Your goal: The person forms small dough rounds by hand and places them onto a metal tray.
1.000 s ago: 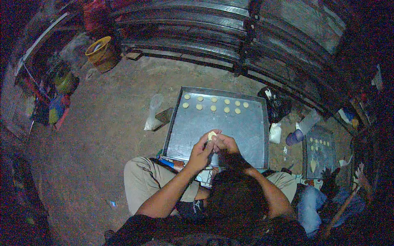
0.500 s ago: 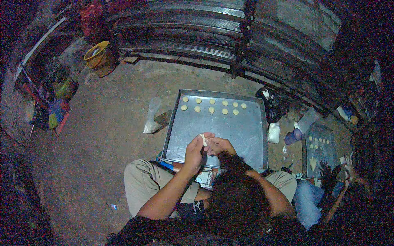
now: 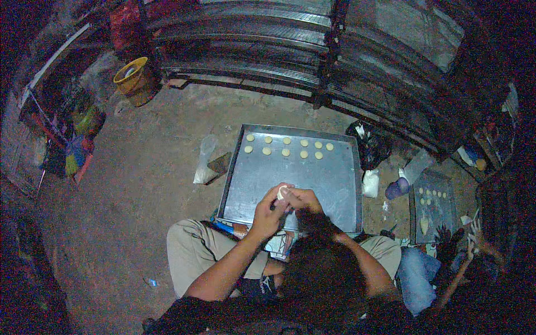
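My left hand (image 3: pixel 268 215) and my right hand (image 3: pixel 305 200) meet over the near part of a wide metal baking tray (image 3: pixel 262 176). Between them is a small pale piece of dough (image 3: pixel 282 193), cupped in the left fingers while the right fingers press on it. My hands partly cover the dough. At the tray's far side, several flat, round dough pieces (image 3: pixel 286 141) lie in two rows. The tray's near edge is by my crossed legs.
A clear bag of white powder (image 3: pixel 204 174) lies left of the tray. On the right are a white bag (image 3: pixel 370 183), a purple container (image 3: pixel 397 188) and a black bag (image 3: pixel 373 146). A co-worker's hand (image 3: pixel 475 234) is beside a second tray (image 3: pixel 440 215). A yellow bucket (image 3: pixel 134 84) stands far left.
My fingers have shifted around the dough, and my hands now sit closer together over it. The rows of dough rounds are unchanged. The view has tilted slightly.
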`<state>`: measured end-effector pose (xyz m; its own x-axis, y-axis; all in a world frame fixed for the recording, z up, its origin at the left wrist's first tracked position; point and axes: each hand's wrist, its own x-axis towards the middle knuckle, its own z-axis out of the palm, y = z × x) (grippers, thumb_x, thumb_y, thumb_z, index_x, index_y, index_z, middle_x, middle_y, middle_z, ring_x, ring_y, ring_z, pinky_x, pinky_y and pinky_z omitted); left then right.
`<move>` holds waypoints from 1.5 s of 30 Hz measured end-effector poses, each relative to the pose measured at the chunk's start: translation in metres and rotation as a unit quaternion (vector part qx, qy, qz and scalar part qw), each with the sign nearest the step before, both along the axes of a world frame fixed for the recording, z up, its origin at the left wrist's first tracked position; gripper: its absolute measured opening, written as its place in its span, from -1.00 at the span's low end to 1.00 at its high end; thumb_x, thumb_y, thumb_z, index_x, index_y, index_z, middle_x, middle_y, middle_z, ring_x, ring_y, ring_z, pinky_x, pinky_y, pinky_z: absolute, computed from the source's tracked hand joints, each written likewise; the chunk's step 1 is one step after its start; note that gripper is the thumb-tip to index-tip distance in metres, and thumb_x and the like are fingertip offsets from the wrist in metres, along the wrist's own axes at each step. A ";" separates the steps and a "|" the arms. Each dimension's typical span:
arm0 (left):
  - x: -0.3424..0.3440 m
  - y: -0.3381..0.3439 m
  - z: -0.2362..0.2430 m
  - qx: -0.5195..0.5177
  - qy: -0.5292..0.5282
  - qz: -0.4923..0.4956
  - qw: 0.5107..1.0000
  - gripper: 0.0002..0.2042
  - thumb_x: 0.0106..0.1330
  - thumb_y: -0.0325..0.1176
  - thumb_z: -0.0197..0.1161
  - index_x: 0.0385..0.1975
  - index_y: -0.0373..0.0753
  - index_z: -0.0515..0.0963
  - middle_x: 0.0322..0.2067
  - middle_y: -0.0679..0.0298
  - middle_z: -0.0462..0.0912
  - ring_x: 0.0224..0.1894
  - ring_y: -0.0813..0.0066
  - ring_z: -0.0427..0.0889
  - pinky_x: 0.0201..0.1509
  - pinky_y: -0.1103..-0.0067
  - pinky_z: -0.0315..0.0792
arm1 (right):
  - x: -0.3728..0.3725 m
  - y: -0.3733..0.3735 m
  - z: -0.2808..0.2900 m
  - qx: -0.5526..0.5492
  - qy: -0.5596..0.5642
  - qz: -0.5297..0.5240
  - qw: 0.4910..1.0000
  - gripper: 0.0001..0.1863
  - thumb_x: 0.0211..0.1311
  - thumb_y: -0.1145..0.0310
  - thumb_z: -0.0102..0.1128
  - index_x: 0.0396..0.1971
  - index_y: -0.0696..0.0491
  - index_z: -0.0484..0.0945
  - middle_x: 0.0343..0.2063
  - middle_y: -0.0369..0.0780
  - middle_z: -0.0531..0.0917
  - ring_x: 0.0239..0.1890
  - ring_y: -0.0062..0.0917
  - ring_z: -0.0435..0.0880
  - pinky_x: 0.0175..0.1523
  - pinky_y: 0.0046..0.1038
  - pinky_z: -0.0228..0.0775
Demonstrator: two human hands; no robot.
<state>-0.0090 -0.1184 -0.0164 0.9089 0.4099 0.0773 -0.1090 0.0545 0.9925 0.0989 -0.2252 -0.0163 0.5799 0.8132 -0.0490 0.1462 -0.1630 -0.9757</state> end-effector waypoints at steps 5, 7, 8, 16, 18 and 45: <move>0.005 0.014 -0.023 -0.134 -0.022 0.058 0.989 -0.69 0.55 -0.19 -0.05 -0.09 -0.32 0.51 -0.27 0.27 0.61 -0.20 0.52 0.57 -0.08 0.58 0.46 | 0.000 0.003 -0.018 0.008 0.094 0.070 0.993 -0.47 0.49 0.00 -0.17 0.06 0.15 0.52 -0.33 -0.14 0.71 -0.32 -0.38 0.67 -0.07 -0.34 0.48; 0.004 0.014 -0.023 -0.201 -0.017 0.049 0.978 -0.69 0.55 -0.20 -0.06 -0.13 -0.32 0.52 -0.28 0.26 0.61 -0.21 0.53 0.57 -0.10 0.58 0.47 | -0.008 0.008 -0.001 -0.004 0.169 0.029 0.985 -0.39 0.44 -0.11 -0.11 -0.08 0.20 0.58 -0.40 -0.16 0.68 -0.38 -0.51 0.62 -0.17 -0.47 0.45; 0.002 0.014 -0.023 -0.235 -0.015 0.045 0.971 -0.69 0.55 -0.20 -0.06 -0.14 -0.32 0.53 -0.29 0.25 0.61 -0.21 0.54 0.57 -0.10 0.58 0.47 | -0.011 0.010 0.005 -0.010 0.206 0.008 0.978 -0.34 0.42 -0.17 -0.07 -0.15 0.23 0.61 -0.43 -0.17 0.67 -0.41 -0.57 0.59 -0.23 -0.54 0.43; 0.006 0.015 -0.020 0.133 -0.059 -0.011 0.989 -0.62 0.55 -0.25 -0.13 0.22 -0.30 0.39 0.21 0.09 0.41 0.26 0.21 0.37 0.38 0.39 0.17 | 0.005 -0.002 -0.002 -0.061 0.229 0.008 0.971 -0.42 0.40 -0.10 0.02 -0.25 0.22 0.63 -0.45 -0.24 0.66 -0.44 -0.59 0.59 -0.29 -0.53 0.42; 0.005 0.019 -0.020 0.090 -0.039 -0.075 0.992 -0.58 0.55 -0.24 -0.15 0.32 -0.26 0.26 0.29 0.09 0.32 0.32 0.19 0.31 0.39 0.37 0.18 | 0.008 0.001 -0.023 -0.053 0.146 -0.045 0.987 -0.46 0.41 -0.06 0.00 -0.34 0.18 0.65 -0.51 -0.28 0.67 -0.47 -0.58 0.61 -0.32 -0.49 0.44; -0.003 0.019 -0.012 0.086 -0.056 -0.010 0.995 -0.68 0.49 -0.28 0.02 0.14 -0.23 0.52 0.06 0.17 0.57 0.12 0.32 0.46 0.23 0.46 0.29 | 0.004 -0.006 -0.019 0.029 0.140 -0.021 0.989 -0.58 0.38 0.02 0.09 -0.21 0.11 0.63 -0.45 -0.34 0.63 -0.40 -0.65 0.53 -0.27 -0.55 0.36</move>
